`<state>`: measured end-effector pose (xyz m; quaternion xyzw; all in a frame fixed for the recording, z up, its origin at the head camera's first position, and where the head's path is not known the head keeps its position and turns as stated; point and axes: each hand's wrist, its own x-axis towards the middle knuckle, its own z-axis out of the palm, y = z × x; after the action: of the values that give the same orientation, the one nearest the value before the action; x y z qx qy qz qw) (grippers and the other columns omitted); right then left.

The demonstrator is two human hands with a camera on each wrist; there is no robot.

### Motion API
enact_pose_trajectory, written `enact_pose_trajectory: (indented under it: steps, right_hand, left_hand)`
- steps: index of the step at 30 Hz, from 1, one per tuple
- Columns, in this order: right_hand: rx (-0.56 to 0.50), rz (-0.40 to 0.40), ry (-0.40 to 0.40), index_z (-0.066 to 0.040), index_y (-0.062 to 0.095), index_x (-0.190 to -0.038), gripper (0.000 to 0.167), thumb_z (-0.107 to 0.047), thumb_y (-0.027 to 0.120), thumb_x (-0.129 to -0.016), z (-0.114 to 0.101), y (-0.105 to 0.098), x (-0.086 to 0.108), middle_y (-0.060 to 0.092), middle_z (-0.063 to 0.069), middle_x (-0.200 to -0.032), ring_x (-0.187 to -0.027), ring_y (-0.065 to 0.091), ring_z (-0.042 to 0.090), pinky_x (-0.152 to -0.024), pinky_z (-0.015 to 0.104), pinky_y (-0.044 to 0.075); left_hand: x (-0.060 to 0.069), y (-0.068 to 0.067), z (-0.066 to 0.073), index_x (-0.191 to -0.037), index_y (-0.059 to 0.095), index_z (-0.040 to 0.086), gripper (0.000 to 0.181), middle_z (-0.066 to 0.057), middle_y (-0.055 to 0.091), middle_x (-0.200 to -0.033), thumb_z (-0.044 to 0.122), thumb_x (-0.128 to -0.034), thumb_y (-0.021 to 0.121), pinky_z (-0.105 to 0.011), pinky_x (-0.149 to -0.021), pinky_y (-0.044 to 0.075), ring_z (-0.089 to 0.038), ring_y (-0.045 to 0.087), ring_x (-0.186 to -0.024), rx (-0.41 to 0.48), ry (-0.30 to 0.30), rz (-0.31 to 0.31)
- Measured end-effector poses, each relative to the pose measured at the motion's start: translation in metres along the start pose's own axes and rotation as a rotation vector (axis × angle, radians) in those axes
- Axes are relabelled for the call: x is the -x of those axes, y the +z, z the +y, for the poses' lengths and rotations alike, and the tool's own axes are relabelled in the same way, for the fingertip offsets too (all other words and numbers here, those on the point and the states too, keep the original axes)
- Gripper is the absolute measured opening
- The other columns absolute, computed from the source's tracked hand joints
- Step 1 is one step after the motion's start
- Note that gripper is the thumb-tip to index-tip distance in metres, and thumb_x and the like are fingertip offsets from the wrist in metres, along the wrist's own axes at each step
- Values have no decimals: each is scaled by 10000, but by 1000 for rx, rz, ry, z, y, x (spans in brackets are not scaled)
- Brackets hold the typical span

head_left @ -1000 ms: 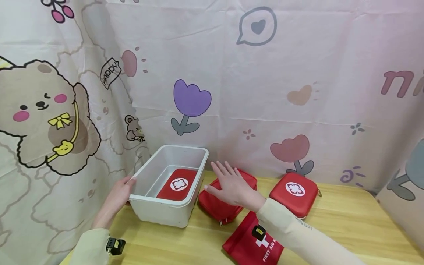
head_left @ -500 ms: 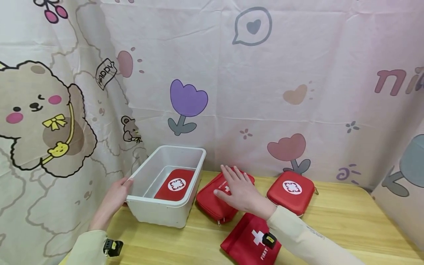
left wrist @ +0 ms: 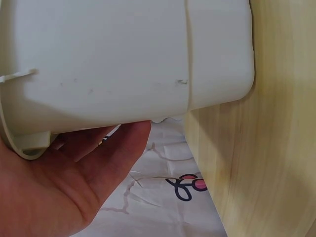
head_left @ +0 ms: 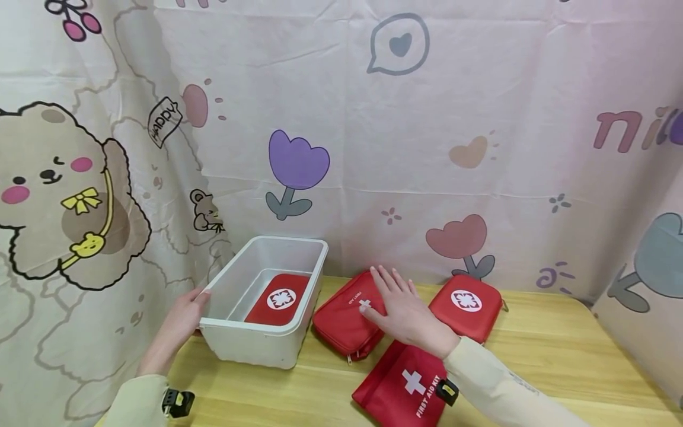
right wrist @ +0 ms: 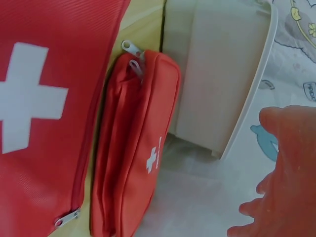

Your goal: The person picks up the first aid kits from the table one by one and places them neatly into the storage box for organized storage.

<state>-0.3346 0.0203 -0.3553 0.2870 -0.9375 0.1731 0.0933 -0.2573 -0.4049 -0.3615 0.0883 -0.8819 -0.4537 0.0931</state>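
Note:
A white bin (head_left: pixel 251 344) stands on the table with a red case (head_left: pixel 267 305) lying inside it. My left hand (head_left: pixel 178 323) grips the bin's left rim; in the left wrist view that hand (left wrist: pixel 74 182) has its fingers behind the bin wall (left wrist: pixel 108 64). My right hand (head_left: pixel 408 314), fingers spread, hovers above a red zippered pouch (head_left: pixel 344 323) to the right of the bin, holding nothing. In the right wrist view, the hand (right wrist: pixel 286 177) is apart from the upright-looking pouch (right wrist: pixel 143 163).
A flat red first aid bag (head_left: pixel 397 385) lies nearest on the wooden table (head_left: pixel 560 350), partly beneath my right forearm. A square red case (head_left: pixel 469 302) is behind that forearm at the right. A printed curtain (head_left: pixel 373 148) hangs along the back and left.
My right hand has moved right, away from the bin, uncovering more of the zippered pouch. The left hand keeps its grip on the bin. The whole head view has shifted slightly.

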Motion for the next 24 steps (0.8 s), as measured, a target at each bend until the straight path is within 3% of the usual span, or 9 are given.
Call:
enact_pose_trajectory:
  steps: [8, 16, 24]
  right_hand:
    - [17, 35, 40, -167, 185, -1583, 882, -514, 636, -909, 19, -1, 8, 195, 94, -1614, -1468, 119, 359, -1134, 597, 144]
    - [14, 61, 71, -145, 195, -1580, 882, -520, 627, -909, 39, -3, 16, 212, 125, -1605, -1456, 140, 393, -1117, 629, 150]
    - [46, 76, 102, -106, 204, -1573, 848, -565, 544, -946, 58, -7, 22, 217, 157, -1597, -1442, 153, 431, -1110, 648, 132]
  left_hand:
    - [-2, -1, 0, -1443, 309, -129, 596, -362, 478, -1253, 336, -1079, 234, -373, -655, 548, -312, 591, -931, 3, 8, -6]
    - [-4, -1, 0, -1461, 252, -144, 613, -389, 427, -1308, 335, -1081, 219, -374, -671, 554, -378, 571, -1011, -7, 2, -16]
    - [-3, -1, 0, -1434, 296, -150, 594, -377, 454, -1268, 322, -1081, 224, -363, -664, 552, -366, 575, -986, -14, 8, -12]
